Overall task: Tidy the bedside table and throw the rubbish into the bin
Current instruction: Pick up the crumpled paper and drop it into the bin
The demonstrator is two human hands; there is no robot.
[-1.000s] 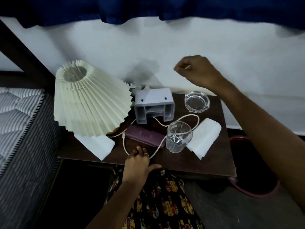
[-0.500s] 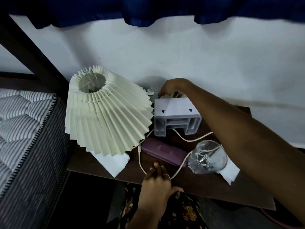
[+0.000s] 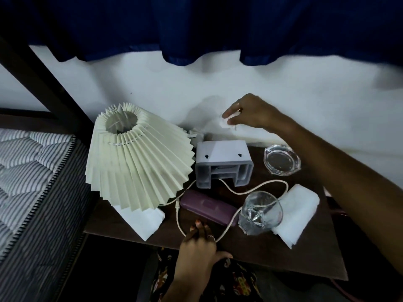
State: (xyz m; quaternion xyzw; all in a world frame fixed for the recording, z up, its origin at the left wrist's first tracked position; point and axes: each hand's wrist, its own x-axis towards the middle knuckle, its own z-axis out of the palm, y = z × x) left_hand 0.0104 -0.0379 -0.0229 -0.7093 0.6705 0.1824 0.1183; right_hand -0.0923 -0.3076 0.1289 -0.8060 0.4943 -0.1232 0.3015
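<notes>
Clearly early days: the right hand [image 3: 250, 113] pinches one paper scrap [image 3: 224, 123]. Below it, more scraps [image 3: 194, 134] wait; the left hand [image 3: 199, 247] rests open beside the cord [image 3: 231, 189].

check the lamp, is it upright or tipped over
Tipped. The pleated lamp leans with its shade's top opening angled toward the camera, its lower edge resting on the table.

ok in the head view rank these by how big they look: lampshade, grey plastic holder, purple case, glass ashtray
Largest to smallest, as they look:
1. pleated lampshade, clearly the biggest
2. grey plastic holder
3. purple case, partly hidden by the drinking glass
4. glass ashtray
The case and ashtray look close, so their order is unsure.
</notes>
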